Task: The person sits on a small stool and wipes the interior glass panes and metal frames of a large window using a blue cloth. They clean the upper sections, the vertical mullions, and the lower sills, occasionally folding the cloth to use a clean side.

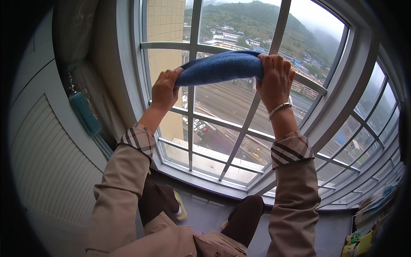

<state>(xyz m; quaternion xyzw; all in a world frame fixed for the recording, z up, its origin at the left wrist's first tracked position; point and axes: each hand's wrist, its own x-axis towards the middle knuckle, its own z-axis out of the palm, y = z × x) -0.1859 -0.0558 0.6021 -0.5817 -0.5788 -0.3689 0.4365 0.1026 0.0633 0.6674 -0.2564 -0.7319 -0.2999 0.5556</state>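
Between my two hands a folded blue cloth (221, 69), which looks like a towel, is stretched sideways. My left hand (165, 88) grips its left end, and my right hand (276, 77) grips the right end. The middle of the cloth bows upward, and its lower edge hangs free. Both arms reach out in front of a tall window (221, 122) with metal bars across its panes. Whether the cloth touches the glass or bars cannot be told. The fingertips behind the cloth are hidden. A bracelet circles my right wrist.
On the left stand a white louvred door (54, 154) and a curtain (99, 93) with a teal tassel (85, 112). More barred windows (356, 128) run along the right. Several items, one of them yellow (359, 242), sit at the lower right. Below me is a grey tiled floor (208, 208).
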